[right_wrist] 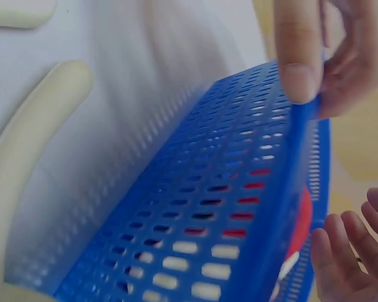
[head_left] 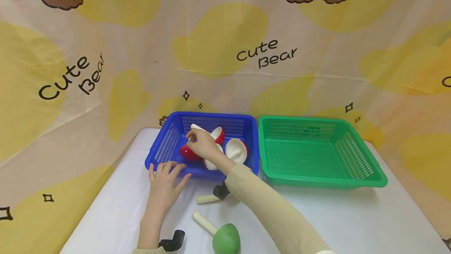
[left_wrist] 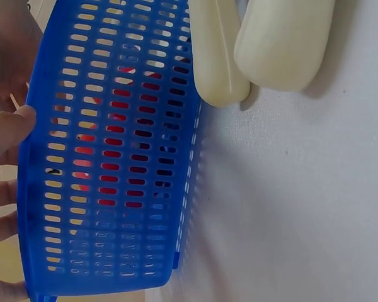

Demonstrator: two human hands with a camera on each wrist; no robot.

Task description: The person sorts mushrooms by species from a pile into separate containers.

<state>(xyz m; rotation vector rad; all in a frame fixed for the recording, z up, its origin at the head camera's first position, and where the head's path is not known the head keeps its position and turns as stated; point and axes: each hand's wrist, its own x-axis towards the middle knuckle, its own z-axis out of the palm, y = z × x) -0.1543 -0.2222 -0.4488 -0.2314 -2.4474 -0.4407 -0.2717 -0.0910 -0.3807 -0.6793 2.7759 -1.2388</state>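
Note:
My left hand (head_left: pixel 164 185) holds the front-left rim of the blue plastic basket (head_left: pixel 152 156), thumb outside and fingers over the edge. Above the contents of that basket is my right hand (head_left: pixel 202 144), its fingers loosely bent and nothing visible between them in the right wrist view. Beneath its fingers lies a red toy mushroom cap (head_left: pixel 188 153) with white dots. Other red caps with white insides, such as the cap (head_left: pixel 237 149), and a white stem (head_left: pixel 198 127) lie around it in the basket. The right forearm hides part of the basket's front.
A green basket (head_left: pixel 296 160) stands right beside the blue one. In front, on the white table (head_left: pixel 116 207), lie a green toy mushroom (head_left: pixel 226 239) with a cream stem and another cream stem (head_left: pixel 207 199), partly covered by the right wrist camera. A patterned cloth (head_left: pixel 218 89) hangs behind.

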